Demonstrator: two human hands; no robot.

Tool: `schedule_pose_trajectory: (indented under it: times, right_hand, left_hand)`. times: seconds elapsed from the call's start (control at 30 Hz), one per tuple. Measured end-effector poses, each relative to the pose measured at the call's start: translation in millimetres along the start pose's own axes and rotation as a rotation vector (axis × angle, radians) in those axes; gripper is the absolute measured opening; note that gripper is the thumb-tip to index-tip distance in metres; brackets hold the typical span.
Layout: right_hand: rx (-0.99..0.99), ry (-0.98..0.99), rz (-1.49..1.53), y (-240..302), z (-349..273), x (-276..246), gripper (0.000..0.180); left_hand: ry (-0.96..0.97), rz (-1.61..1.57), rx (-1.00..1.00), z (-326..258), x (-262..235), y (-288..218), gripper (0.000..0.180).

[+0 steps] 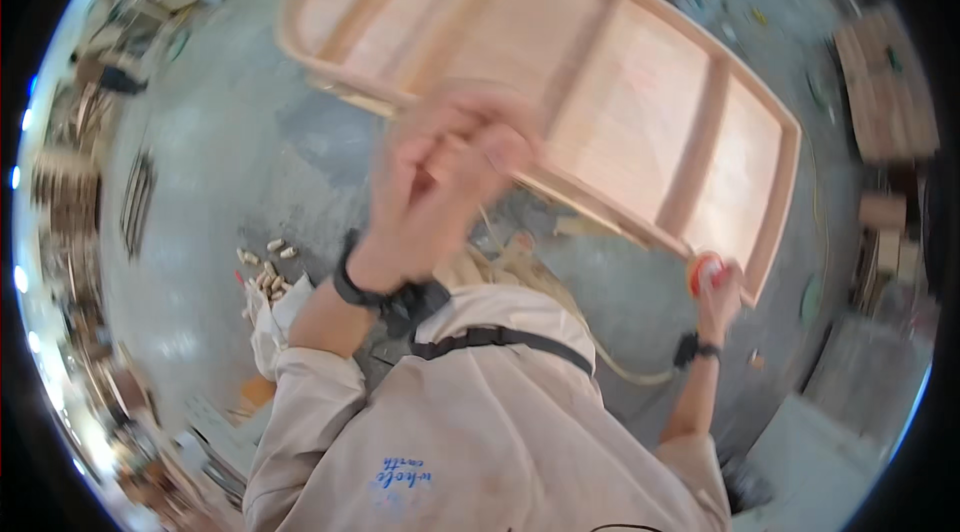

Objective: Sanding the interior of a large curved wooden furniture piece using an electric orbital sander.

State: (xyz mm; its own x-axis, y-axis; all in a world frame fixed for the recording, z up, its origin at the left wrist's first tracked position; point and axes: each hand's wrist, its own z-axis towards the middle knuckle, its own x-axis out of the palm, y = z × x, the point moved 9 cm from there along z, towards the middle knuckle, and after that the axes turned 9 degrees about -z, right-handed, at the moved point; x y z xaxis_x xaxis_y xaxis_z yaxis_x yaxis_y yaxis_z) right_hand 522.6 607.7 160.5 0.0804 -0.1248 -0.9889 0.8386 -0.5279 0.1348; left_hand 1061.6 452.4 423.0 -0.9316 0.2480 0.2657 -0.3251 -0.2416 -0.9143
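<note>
A large pale wooden frame (640, 102) with one rounded end and several crossbars lies in front of me, its panel showing between the bars. My left hand (450, 172) is raised in front of the frame's near edge, blurred by motion. Its fingers are curled in together; what they hold, if anything, is hidden. Low on the right, my right hand (722, 297) grips a small round red-and-white thing (704, 272) beside the frame's near right corner. Its exact kind does not show. Both wrists wear dark bands.
On the grey floor at left lie several short tan pieces (268, 277) beside a white bag (270, 327). Stacked boards (68, 187) stand along the left side. Wooden panels (885, 82) lean at far right. A pale hose (640, 375) runs across the floor near me.
</note>
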Motion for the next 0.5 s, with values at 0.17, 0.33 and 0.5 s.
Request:
schedule_pose_trajectory:
  times: [0.17,0.33,0.5]
  right_hand:
    - [-0.273,0.350,0.010,177.2,-0.2,32.4,0.054]
    - [-0.724,0.263,0.149,328.1,-16.2,29.5,0.045]
    - [-0.599,0.478,0.115,291.3,52.0,56.2,0.043]
  left_hand:
    - [0.270,1.221,-0.037,1.7,-88.8,170.5,0.044]
    - [0.524,1.599,-0.124,-22.4,-162.6,274.6,0.068]
    - [0.583,1.536,0.005,-10.2,-171.8,271.3,0.060]
